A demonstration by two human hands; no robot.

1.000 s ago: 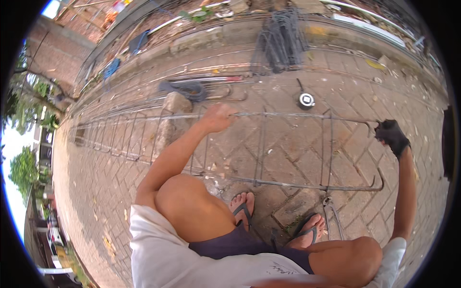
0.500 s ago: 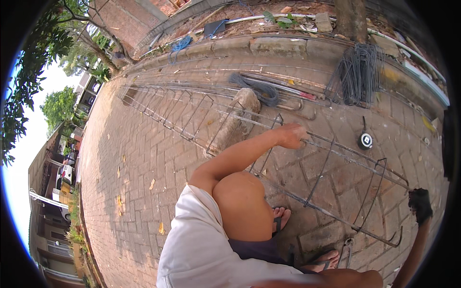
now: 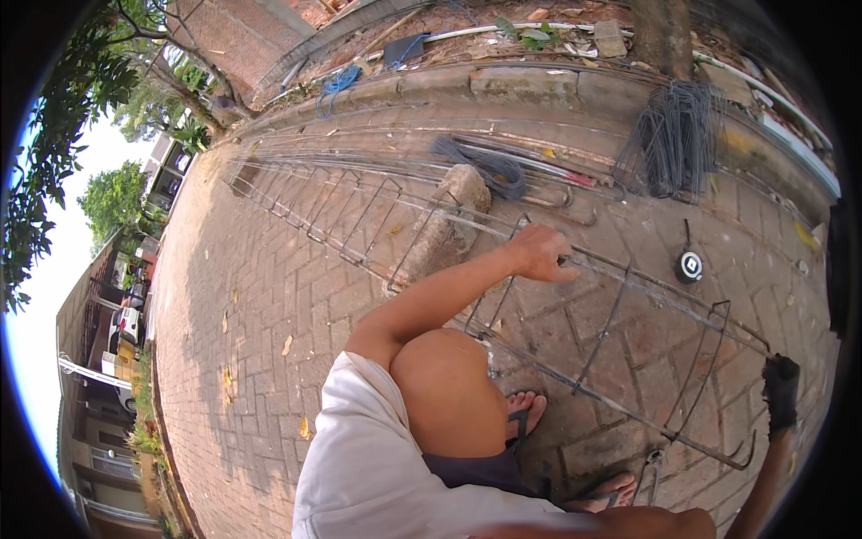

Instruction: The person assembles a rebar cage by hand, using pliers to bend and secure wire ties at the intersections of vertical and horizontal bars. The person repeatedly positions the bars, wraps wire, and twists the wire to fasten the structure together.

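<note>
A long rebar cage [image 3: 620, 386] of thin steel bars and bent stirrups stretches from the far left to the near right. Its middle rests over a rough concrete block [image 3: 463, 193]. My bare left hand [image 3: 541, 253] has its fingers curled round the upper bar, beside a stirrup, with a small gap between thumb and finger. In a black glove, my right hand [image 3: 781, 391] is closed at the hooked right end of that bar; its fingers are hard to make out. Pincers [image 3: 654, 460] lie near my sandalled foot.
A tape measure [image 3: 689, 267] lies on the brick paving right of the cage. Beyond are a coil of dark wire [image 3: 489, 168], loose long bars and a bundle of bent stirrups [image 3: 673, 144] leaning by the kerb [image 3: 525, 85]. A tree trunk [image 3: 663, 36] stands behind.
My left hand's grip looks slightly looser, with a gap now showing between thumb and finger. The gloved right hand stays at the bar's end. The view has shifted slightly.
</note>
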